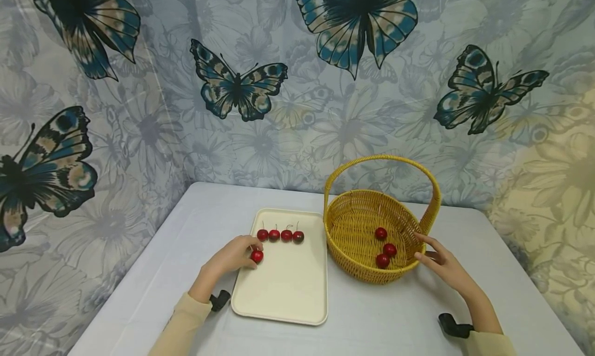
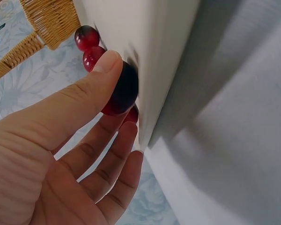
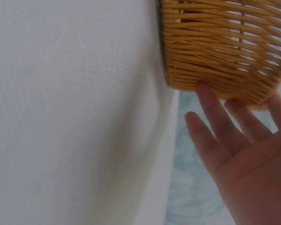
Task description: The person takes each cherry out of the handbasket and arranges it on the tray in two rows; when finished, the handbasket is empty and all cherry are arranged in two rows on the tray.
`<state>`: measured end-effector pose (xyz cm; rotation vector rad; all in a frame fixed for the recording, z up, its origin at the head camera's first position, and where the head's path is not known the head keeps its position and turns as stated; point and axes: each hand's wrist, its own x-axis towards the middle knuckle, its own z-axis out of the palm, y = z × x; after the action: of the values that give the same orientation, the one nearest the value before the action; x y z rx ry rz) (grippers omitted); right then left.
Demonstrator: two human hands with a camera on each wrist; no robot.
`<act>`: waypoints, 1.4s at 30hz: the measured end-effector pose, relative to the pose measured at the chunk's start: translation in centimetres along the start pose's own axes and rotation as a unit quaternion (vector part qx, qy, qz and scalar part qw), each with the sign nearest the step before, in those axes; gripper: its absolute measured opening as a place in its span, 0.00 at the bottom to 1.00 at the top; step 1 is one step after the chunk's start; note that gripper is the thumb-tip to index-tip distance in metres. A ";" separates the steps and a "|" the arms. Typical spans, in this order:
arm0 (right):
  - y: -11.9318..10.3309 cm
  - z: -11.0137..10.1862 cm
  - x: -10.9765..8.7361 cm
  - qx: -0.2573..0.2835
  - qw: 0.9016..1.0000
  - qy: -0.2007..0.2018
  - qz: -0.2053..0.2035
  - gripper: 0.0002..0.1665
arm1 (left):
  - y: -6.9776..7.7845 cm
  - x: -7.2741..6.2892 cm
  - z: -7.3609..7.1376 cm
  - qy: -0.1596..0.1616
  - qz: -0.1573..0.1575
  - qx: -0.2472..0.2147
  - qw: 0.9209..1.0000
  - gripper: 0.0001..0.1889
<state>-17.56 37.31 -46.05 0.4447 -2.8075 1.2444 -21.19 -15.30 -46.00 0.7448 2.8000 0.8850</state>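
Observation:
On the left side of the cream tray (image 1: 283, 289), my left hand (image 1: 234, 254) pinches a red cherry (image 1: 257, 256) between thumb and fingers. The left wrist view shows that cherry (image 2: 124, 91) close to the tray surface, its underside dark; whether it touches the tray I cannot tell. Behind it, several stemmed cherries (image 1: 286, 235) stand in a row across the tray's far part. My right hand (image 1: 443, 265) rests with extended fingers against the right side of a yellow wicker basket (image 1: 358, 273). In the right wrist view, its fingers (image 3: 215, 112) touch the woven wall from outside.
Three loose cherries (image 1: 382, 261) lie inside the basket, toward its right side. A tall arched handle (image 1: 381, 158) rises over the basket, which stands just right of the tray. White cloth (image 1: 149, 294) covers the table; a butterfly-patterned curtain (image 1: 260, 154) hangs behind it.

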 end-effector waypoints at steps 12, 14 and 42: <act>0.0 -0.2 0.1 -0.001 1.000 0.006 -0.010 0.32 | 0.8 -0.2 -0.8 0.005 -0.011 -0.025 1.000 0.20; 0.0 -0.2 0.2 -0.003 1.000 0.006 -0.010 0.32 | 1.0 -0.3 -0.9 0.008 -0.018 -0.027 0.999 0.19; -0.1 -0.1 -0.1 -0.006 1.000 0.002 0.008 0.32 | 8.5 1.3 1.4 0.052 0.140 0.058 0.987 0.13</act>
<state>-17.48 37.34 -45.94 0.4205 -2.8200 1.2278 -18.43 -7.95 -42.29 1.1644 2.9047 0.8253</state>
